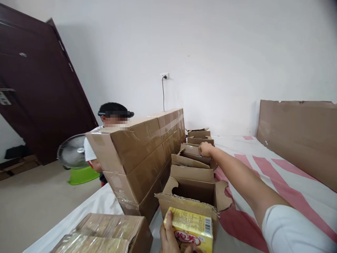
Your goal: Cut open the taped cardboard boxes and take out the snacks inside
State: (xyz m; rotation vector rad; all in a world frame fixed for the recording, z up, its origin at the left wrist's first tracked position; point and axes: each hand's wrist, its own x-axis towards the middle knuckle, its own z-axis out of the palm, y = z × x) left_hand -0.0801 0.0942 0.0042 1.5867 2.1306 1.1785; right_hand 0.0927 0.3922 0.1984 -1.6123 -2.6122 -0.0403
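Note:
My left hand [167, 234] is closed around a yellow printed box [193, 225] with a red-and-white logo and a barcode, low in the view. Just beyond the box stands an open cardboard carton [184, 207], flaps spread and its inside dark. My right arm stretches forward, and my right hand [206, 149] is closed at the edge of another open carton [190, 151] farther back. A small pale bit shows under its fingers, but what they hold is too small to make out.
Taped cartons [142, 147] form a stacked wall on the left, with a person [91, 151] behind it. Another taped carton [105, 228] lies at the front left. More open cartons [199, 137] stand at the back. A large cardboard sheet [297, 137] rises on the right.

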